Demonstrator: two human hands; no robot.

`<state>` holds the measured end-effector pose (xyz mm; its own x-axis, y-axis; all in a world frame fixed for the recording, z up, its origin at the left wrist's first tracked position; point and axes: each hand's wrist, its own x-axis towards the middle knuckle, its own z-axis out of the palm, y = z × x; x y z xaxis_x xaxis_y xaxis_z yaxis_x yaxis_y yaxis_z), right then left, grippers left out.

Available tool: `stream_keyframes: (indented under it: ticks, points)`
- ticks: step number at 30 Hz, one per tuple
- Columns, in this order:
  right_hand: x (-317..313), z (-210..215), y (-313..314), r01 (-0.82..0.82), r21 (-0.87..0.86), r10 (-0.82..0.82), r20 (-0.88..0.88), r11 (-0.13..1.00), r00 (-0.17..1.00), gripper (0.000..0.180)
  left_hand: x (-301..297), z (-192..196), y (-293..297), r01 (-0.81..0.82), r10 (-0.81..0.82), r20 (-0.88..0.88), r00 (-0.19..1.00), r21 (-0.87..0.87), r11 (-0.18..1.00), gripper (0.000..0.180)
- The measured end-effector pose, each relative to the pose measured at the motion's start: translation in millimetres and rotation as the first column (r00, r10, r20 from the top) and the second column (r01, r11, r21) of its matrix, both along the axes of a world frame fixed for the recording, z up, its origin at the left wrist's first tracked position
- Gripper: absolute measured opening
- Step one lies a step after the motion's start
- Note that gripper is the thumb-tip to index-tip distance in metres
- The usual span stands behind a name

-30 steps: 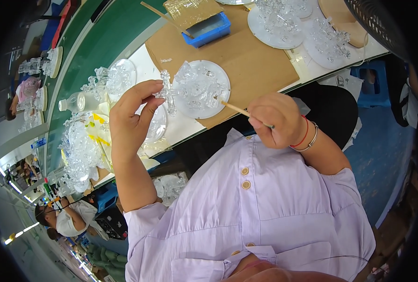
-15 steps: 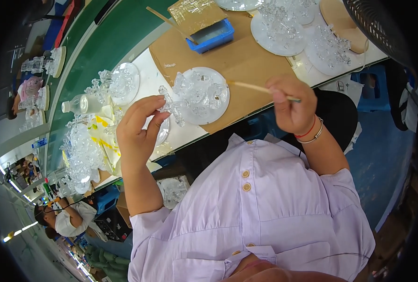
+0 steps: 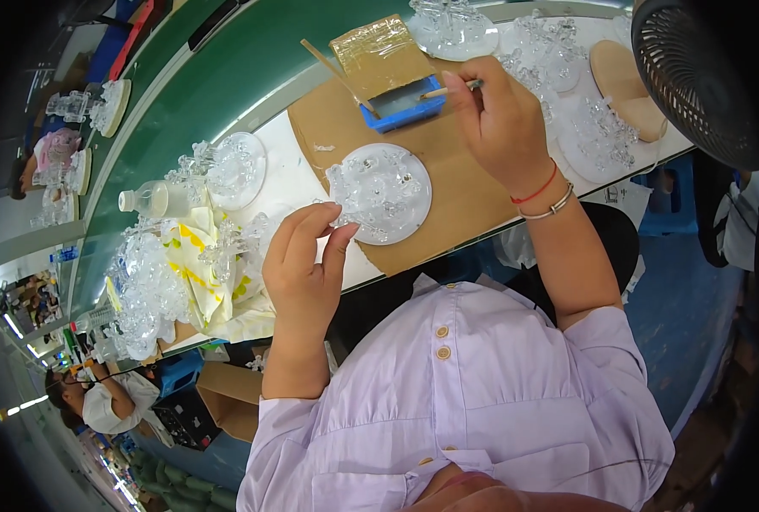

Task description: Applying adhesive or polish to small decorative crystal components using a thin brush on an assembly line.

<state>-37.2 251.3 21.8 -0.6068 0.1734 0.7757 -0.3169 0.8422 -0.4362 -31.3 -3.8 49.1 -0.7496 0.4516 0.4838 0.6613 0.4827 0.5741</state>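
My left hand (image 3: 304,260) pinches a small clear glass piece (image 3: 343,215) at the near edge of a round clear disc (image 3: 386,192) that carries several glass ornaments. The disc lies on a brown cardboard sheet (image 3: 465,192). My right hand (image 3: 501,118) holds a thin wooden stick (image 3: 448,88), and the stick's tip reaches into a small blue tray (image 3: 407,109). A taped cardboard block (image 3: 378,53) sits on the far side of that tray.
More clear glass discs with ornaments (image 3: 452,26) (image 3: 239,166) lie around the bench, with a heap of glass parts on yellow-white cloth (image 3: 188,269). A plastic bottle (image 3: 158,198) lies at the left. A black fan (image 3: 695,77) stands right. Another person (image 3: 98,397) sits at lower left.
My right hand has carried the stick away from the glass disc up to the blue tray. My left hand has stayed by the disc's near edge, holding the glass piece.
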Motion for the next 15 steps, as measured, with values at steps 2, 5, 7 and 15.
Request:
stream_keyframes:
  ticks: [2, 5, 7, 15]
  points:
    - [-5, -1, 1, -0.001, 0.013, 0.0, 0.034, 1.0, 0.999, 0.012, -1, -1, -1, -0.001, 0.001, 0.015, 1.0, -0.021, 1.0, 0.027]
    - [-6, -1, 2, 0.007, 0.022, -0.008, 0.055, 1.0, 0.998, 0.011, -4, 0, -3, 0.021, -0.025, -0.056, 0.998, -0.077, 0.997, 0.028]
    - [-4, 1, 4, -0.035, -0.013, 0.035, -0.002, 0.999, 0.999, 0.01, -5, 2, -4, 0.031, -0.036, -0.058, 0.998, -0.084, 0.996, 0.029]
    - [72, 17, 5, -0.178, -0.13, 0.163, -0.117, 0.975, 0.98, 0.013, -4, -5, -8, 0.036, -0.036, 0.039, 0.999, -0.02, 0.999, 0.032]
